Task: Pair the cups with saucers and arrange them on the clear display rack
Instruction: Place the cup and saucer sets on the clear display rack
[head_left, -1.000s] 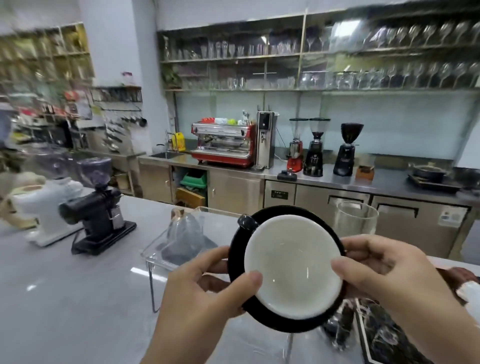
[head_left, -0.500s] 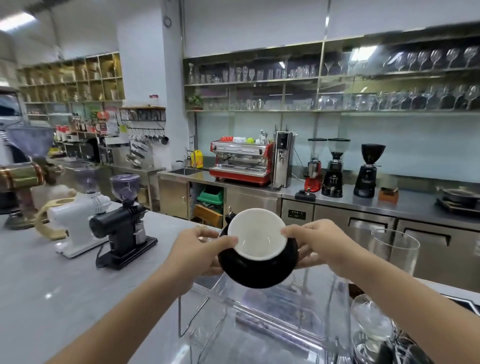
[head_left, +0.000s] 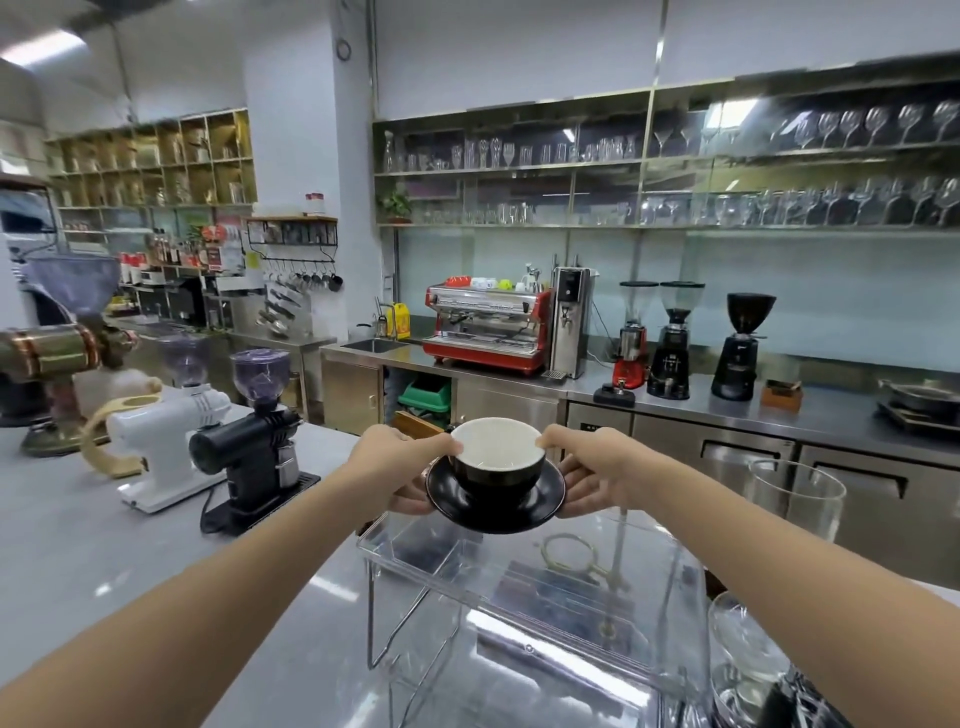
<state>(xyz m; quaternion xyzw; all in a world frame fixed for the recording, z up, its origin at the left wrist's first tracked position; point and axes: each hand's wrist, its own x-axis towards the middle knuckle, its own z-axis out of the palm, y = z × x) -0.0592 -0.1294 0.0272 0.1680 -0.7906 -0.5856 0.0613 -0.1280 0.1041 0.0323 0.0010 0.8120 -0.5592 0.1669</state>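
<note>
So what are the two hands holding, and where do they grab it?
Both hands hold a black cup on its black saucer: left hand and right hand grip opposite saucer edges, thumbs touching the cup's rim.

The top of the clear display rack (head_left: 524, 566) lies bare and open from above and from the near side. A tall glass (head_left: 792, 501) stands just beside its right edge, a black grinder (head_left: 249, 441) to its left; bare counter (head_left: 78, 545) stretches between grinder and rack.
</note>
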